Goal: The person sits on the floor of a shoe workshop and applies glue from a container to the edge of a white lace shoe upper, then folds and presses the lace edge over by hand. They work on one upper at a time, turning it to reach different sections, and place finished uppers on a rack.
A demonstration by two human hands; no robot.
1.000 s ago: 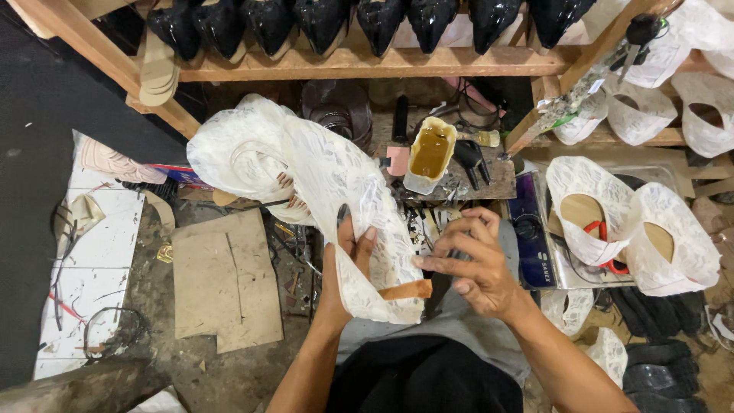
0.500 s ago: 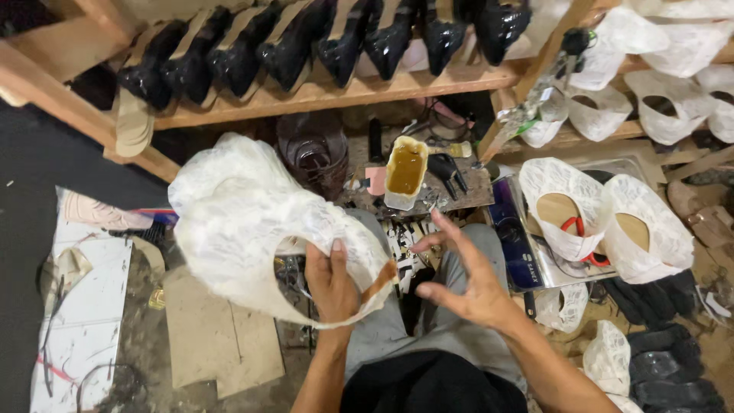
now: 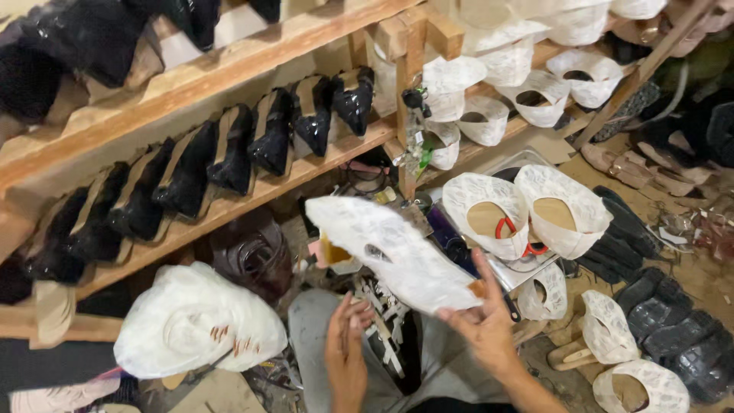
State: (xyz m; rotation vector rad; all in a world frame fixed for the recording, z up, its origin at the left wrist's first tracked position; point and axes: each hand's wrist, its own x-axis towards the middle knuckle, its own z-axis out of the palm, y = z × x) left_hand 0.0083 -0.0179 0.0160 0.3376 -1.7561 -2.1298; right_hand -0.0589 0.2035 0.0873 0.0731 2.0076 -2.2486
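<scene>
Above the person's lap, a white lace shoe upper point(image 3: 394, 252) stretched from the middle of the view down to the right hand point(image 3: 485, 325), whose thumb and fingers pinched its lower end while the rest of it hung free in the air. The left hand point(image 3: 345, 356) was just beside and below it, fingers loosely spread and gripping nothing, apart from the upper.

Behind the hands, a long wooden shelf point(image 3: 229, 203) ran slantwise across the view, carrying a row of glossy black shoes point(image 3: 229, 149) on lasts; a second shelf point(image 3: 191, 84) above bore more of them. To the right, the rack held many white lace shoes point(image 3: 527, 84). Two more white lace shoes point(image 3: 520, 206) sat on a tray just past the right hand, with red-handled scissors point(image 3: 508, 229) between them. A crumpled white plastic bag point(image 3: 195, 325) lay at the left, well apart from the hands. Black soles point(image 3: 665, 321) were piled on the floor at the right, near further white lace shoes point(image 3: 612, 336). A dark round container point(image 3: 248, 256) stood under the lower shelf. Small tools and scraps cluttered the dusty floor point(image 3: 688, 268) between the knees, too jumbled to tell apart.
</scene>
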